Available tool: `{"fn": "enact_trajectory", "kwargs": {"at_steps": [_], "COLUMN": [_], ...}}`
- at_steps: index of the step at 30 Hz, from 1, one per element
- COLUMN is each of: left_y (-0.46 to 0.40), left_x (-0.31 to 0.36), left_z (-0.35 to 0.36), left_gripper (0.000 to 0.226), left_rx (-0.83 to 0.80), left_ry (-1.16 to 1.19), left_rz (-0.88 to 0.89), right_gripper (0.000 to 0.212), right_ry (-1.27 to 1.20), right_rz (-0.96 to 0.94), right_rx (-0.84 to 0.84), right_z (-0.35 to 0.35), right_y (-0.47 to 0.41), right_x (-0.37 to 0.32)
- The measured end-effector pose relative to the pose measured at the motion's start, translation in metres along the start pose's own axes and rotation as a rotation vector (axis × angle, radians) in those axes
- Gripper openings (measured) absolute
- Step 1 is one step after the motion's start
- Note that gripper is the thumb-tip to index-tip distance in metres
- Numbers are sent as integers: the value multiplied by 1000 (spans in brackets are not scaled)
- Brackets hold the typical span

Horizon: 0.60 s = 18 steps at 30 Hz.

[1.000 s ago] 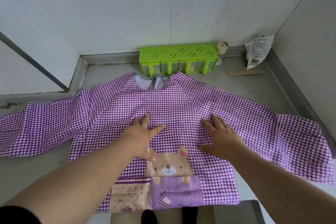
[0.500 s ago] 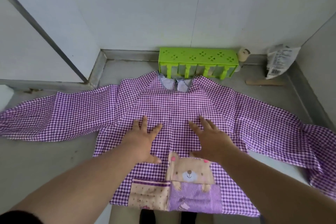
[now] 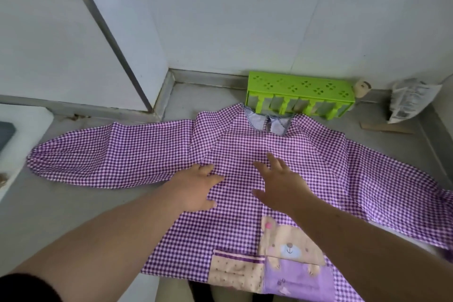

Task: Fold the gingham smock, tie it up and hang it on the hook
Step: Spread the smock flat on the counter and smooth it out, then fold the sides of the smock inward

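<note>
Pressing down with straight, spread fingers, the left hand [image 3: 198, 187] lies flat on the gingham smock [image 3: 264, 154], its grip open and holding nothing, near the seam where the left sleeve [image 3: 110, 157] meets the body of the garment. Just beside it, toward the middle of the smock's chest, the right hand [image 3: 282, 184] also has an open grip, fingers extended and fanned; whether its palm fully touches the cloth cannot be told. Both bare forearms reach in from the near edge of the smock.

That smock is spread front-up on the grey counter [image 3: 73, 208], sleeves stretched out to either side, not yet folded. A bear patch [image 3: 289, 245] sits on the smock's lower front, on the near side of the right hand, above a purple pocket [image 3: 296, 282] and beside a beige pocket [image 3: 235, 270]. The collar [image 3: 267, 121] points away from the person and touches a green plastic rack [image 3: 301, 93] standing against the white wall [image 3: 245, 19]. Beyond the rack from the smock stands a small beige roll [image 3: 361, 87], then a crumpled printed bag [image 3: 409, 100] and a flat brown strip [image 3: 384, 127].
</note>
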<state>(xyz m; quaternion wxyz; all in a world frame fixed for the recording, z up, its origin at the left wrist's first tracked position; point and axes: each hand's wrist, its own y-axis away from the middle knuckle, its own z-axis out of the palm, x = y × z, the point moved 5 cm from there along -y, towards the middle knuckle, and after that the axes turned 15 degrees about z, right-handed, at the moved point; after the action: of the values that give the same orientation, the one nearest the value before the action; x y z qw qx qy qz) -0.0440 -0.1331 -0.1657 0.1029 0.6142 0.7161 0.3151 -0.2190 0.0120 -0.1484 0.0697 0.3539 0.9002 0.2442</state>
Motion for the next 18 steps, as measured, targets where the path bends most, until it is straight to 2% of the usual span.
{"fn": "enact_trajectory", "kwargs": {"at_steps": [2, 5, 9, 15, 18], "left_y": [7, 26, 61, 113, 136], "left_x": [-15, -50, -103, -172, -193], "left_z": [-3, -1, 13, 42, 56], "left_gripper": [75, 70, 67, 72, 68], "left_rx": [48, 118, 181, 267, 368], "left_ry": [37, 115, 237, 433, 476], "left_rz": [6, -74, -290, -608, -796], "right_gripper": [97, 115, 128, 132, 135], "right_ry": [-32, 6, 96, 166, 182], "right_rz": [33, 102, 164, 193, 198], "right_rx": [-21, -109, -163, -190, -193], "right_z": [0, 7, 10, 4, 6], "right_y": [-8, -19, -27, -29, -30], "right_x": [-27, -50, -59, -71, -69]}}
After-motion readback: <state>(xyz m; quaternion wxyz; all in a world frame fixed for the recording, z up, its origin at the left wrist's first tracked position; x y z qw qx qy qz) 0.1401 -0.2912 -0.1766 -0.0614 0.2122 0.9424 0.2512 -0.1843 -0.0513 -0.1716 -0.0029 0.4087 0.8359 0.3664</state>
